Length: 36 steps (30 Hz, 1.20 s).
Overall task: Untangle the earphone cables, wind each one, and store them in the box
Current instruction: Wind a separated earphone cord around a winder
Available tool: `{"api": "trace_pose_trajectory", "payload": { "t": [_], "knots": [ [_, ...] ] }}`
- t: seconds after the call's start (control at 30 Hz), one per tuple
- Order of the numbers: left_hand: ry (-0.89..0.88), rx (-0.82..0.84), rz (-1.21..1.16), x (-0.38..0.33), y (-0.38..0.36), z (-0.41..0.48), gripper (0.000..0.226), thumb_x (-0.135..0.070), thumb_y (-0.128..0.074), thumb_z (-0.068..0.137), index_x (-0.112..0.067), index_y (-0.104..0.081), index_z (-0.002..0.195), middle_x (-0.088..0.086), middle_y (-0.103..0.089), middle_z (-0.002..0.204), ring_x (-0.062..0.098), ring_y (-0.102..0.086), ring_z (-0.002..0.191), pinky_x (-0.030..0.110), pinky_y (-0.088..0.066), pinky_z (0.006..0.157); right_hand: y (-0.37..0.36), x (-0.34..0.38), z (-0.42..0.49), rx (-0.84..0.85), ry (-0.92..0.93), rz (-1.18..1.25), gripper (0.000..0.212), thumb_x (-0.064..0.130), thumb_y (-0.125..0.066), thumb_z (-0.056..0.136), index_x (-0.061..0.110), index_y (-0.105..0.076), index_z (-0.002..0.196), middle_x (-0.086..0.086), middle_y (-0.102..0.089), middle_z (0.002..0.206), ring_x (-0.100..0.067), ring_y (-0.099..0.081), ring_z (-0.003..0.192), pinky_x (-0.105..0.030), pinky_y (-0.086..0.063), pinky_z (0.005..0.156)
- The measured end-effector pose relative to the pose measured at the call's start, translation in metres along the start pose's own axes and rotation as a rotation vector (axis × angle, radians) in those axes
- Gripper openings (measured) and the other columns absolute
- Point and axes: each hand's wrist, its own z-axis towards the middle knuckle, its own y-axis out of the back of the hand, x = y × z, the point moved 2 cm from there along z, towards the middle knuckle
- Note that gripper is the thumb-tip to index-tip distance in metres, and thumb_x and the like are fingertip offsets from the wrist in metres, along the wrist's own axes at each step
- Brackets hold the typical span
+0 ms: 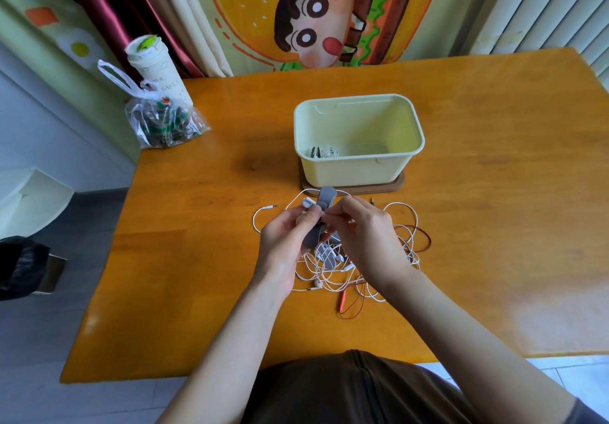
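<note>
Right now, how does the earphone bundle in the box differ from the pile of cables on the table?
The bundle is small and compact, tucked in the near left corner of the box; the pile sprawls in loose tangled loops on the table. The bundle looks white with a dark band; the pile also holds a red cable. Both include white earphones.

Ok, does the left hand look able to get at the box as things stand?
Probably yes: the box stands open-topped just beyond the left hand, nothing standing between them. That hand grips the grey-strapped earphone bundle, though, so it would arrive full.
</note>
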Motion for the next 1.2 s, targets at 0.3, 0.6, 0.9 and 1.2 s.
{"api": "trace_pose_trajectory", "payload": {
  "t": [0.3,0.6,0.9,1.2],
  "knots": [
    [0.041,-0.152,0.056,0.005,-0.001,0.006,0.008,-0.019,-0.068,0.086,-0.011,-0.067,0.082,0.006,-0.07,0.079,0.021,-0.066,0.079,0.03,-0.053,0.07,-0.007,0.009,-0.003,0.037,0.013,-0.027,0.016,0.014,-0.046,0.087,0.003,-0.057,0.082,-0.011,-0.062,0.081,-0.028,-0.064,0.065,-0.044,-0.053,0.051],
    [0.07,-0.142,0.035,0.01,-0.01,0.001,0.012,-0.02,-0.066,0.088,-0.01,-0.067,0.081,0.004,-0.07,0.077,0.018,-0.067,0.079,0.027,-0.055,0.069,-0.006,0.006,-0.01,0.042,-0.021,-0.063,0.011,0.009,-0.047,0.087,0.002,-0.055,0.084,-0.012,-0.061,0.081,-0.027,-0.062,0.065,-0.039,-0.055,0.052],
    [0.032,0.085,0.003,0.009,-0.008,-0.003,0.016,-0.005,-0.054,0.093,-0.007,-0.068,0.1,0.008,-0.073,0.098,0.017,-0.069,0.093,0.027,-0.054,0.081,0.004,0.0,-0.004,0.006,-0.22,0.108,0.009,0.018,-0.061,0.091,0.015,-0.055,0.086,-0.002,-0.066,0.077,-0.013,-0.06,0.069,-0.017,-0.047,0.059],
    [0.08,-0.001,-0.119,0.008,-0.012,-0.004,0.021,-0.023,-0.057,0.093,-0.007,-0.069,0.099,0.012,-0.071,0.099,0.022,-0.067,0.098,0.029,-0.055,0.075,0.009,0.007,-0.012,0.028,-0.122,0.095,0.008,0.014,-0.063,0.089,0.007,-0.061,0.091,0.002,-0.064,0.082,-0.006,-0.062,0.073,-0.018,-0.053,0.064]
  ]
}}
